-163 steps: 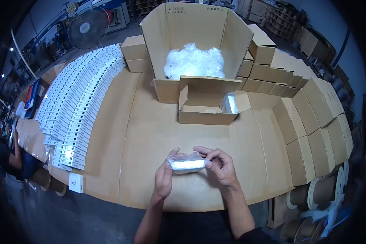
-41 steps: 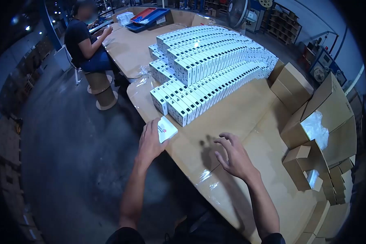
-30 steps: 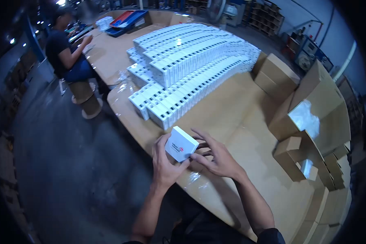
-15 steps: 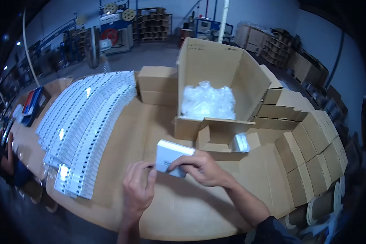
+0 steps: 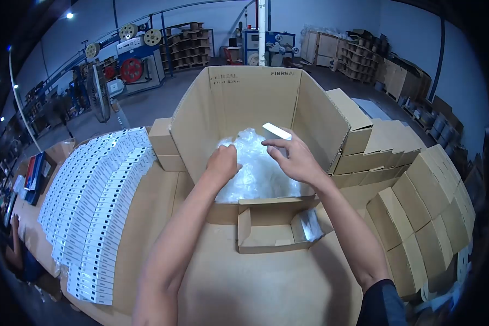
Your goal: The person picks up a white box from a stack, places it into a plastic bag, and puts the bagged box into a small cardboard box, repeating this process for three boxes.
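A large open cardboard box (image 5: 255,98) holds a heap of clear plastic bags (image 5: 255,176). My left hand (image 5: 223,164) is over the left part of the heap, fingers curled together; what they hold, if anything, is hidden. On the right of the heap, my right hand (image 5: 294,158) grips a small white box (image 5: 276,131), whose narrow side shows above the fingers. In front of the large box stands a small open cardboard box (image 5: 271,249) with a clear-wrapped item (image 5: 309,225) at its right end.
Rows of white boxes (image 5: 100,217) cover the table's left side. Stacked cardboard boxes (image 5: 413,217) stand on the right. A co-worker's arm (image 5: 16,239) shows at the far left. Machines and a fan (image 5: 99,92) are behind the table.
Both hands have moved forward from above the table into the large box. The white box has gone along in my right hand. The camera view has shifted.
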A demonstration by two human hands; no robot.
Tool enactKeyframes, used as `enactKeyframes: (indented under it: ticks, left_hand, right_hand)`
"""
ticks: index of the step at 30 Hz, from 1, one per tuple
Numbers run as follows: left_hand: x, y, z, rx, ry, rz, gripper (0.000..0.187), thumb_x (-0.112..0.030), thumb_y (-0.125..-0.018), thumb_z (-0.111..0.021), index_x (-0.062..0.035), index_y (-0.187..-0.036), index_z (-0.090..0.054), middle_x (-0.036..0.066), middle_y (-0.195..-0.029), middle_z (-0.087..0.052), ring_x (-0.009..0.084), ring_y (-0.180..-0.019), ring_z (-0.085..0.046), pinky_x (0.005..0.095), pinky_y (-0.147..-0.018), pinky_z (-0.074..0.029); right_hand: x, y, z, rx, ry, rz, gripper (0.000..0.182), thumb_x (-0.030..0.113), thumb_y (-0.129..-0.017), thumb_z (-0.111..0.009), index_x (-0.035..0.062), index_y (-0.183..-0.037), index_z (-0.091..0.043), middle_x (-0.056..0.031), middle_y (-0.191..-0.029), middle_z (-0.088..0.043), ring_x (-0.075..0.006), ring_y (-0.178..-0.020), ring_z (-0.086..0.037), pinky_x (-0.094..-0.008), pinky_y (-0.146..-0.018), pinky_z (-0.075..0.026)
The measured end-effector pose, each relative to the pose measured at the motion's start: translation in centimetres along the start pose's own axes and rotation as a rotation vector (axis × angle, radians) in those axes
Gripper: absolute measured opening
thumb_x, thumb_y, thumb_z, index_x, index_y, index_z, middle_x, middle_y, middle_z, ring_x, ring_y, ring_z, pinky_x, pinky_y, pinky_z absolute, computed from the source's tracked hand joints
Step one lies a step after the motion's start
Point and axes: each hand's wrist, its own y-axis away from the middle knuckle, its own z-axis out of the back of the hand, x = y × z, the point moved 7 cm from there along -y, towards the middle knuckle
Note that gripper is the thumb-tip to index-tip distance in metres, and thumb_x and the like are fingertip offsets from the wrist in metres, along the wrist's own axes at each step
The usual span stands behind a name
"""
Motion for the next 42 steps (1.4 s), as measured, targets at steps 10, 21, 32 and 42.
enactKeyframes:
  ticks: [10, 21, 32, 42]
  left_hand:
    - [-3.8, -0.3, 4.6, -0.047, 0.347, -0.223, 0.012, -0.006, -0.096, -0.06, 0.0027, -0.105, -0.062, 0.021, -0.087, -0.073, 0.0399, -0.085, -0.072, 0.0468, -0.078, -0.054]
    - [-7.9, 6.6, 14.2, -0.221, 0.728, -0.227, 0.015, -0.017, -0.108, -0.057, -0.0026, -0.11, -0.058, -0.004, -0.064, -0.052, 0.0013, -0.057, -0.046, 0.0251, -0.052, -0.035]
    - [-12.0, 23.6, 12.1, -0.009, 0.754, -0.426, 0.022, -0.018, -0.1, -0.069, 0.0, -0.09, -0.063, 0.006, -0.074, -0.066, 0.0103, -0.064, -0.056, 0.0295, -0.059, -0.046]
    - [-9.7, 32.6, 7.8, -0.669, 1.361, -0.095, 0.056, -0.04, -0.1, -0.07, 0.0001, -0.131, -0.046, 0.016, -0.118, -0.065, 0.0207, -0.11, -0.065, 0.0356, -0.092, -0.053]
  right_hand:
    - [-4.1, -3.4, -2.4, 0.142, 0.121, -0.108, 0.056, 0.039, -0.08, -0.085, 0.0026, -0.121, -0.075, -0.0285, -0.131, -0.064, -0.0395, -0.129, -0.057, -0.0438, -0.111, -0.046]
    - [3.7, 4.7, 3.7, 0.036, -0.375, 0.012, 0.04, 0.032, -0.104, -0.061, -0.0024, -0.087, -0.072, -0.0156, -0.087, -0.065, -0.0231, -0.083, -0.058, -0.0393, -0.084, -0.049]
    - [11.4, 22.4, 2.4, 0.027, -0.315, 0.113, 0.023, 0.017, -0.099, -0.067, -0.0036, -0.091, -0.075, -0.0275, -0.13, -0.062, -0.0384, -0.124, -0.06, -0.0444, -0.099, -0.049]
    - [11.2, 31.9, -1.0, 0.045, -0.47, -0.13, 0.021, 0.013, -0.1, -0.066, -0.0045, -0.091, -0.074, -0.0278, -0.136, -0.058, -0.0388, -0.122, -0.06, -0.0433, -0.1, -0.049]
